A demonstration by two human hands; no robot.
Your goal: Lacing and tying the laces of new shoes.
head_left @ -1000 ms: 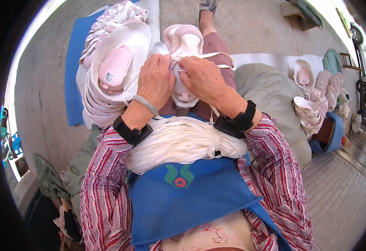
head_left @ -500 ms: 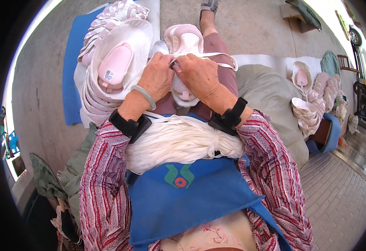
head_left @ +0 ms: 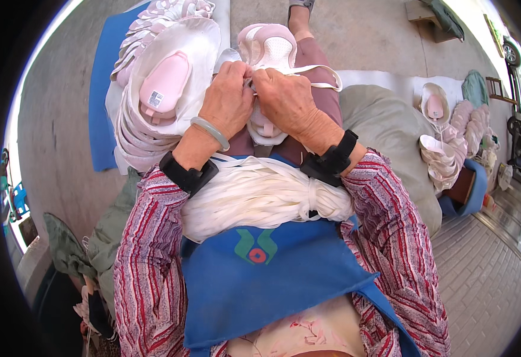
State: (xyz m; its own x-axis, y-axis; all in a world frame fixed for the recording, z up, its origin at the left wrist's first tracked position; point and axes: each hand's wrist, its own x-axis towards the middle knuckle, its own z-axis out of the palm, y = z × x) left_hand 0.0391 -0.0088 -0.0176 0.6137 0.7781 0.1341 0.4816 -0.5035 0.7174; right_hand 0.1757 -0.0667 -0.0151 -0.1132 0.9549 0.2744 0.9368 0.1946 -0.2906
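Observation:
A pink and white shoe upper [head_left: 277, 50] lies over my knees, its toe end pointing away from me. Above its middle, my left hand [head_left: 228, 95] and my right hand [head_left: 287, 102] meet with fingertips nearly touching, both closed in a pinch on a flat white shoelace [head_left: 323, 69]. Part of the lace loops out to the right past my right hand. The lace between the fingertips is mostly covered by them. On my lap, over a blue apron [head_left: 278, 268], rests a thick tied bundle of white laces [head_left: 242, 193].
Stacked pink and white uppers [head_left: 198, 44] stand at my left, the top one showing a pink insole [head_left: 165, 83]. To my right sits a big grey-green cloth sack [head_left: 385, 137]. Beyond it, more uppers [head_left: 442, 152] lie beside a blue chair [head_left: 471, 193].
Both hands have shifted slightly away from me over the upper, staying pinched close together. The whole view has moved a little. The lace loop still hangs out to the right.

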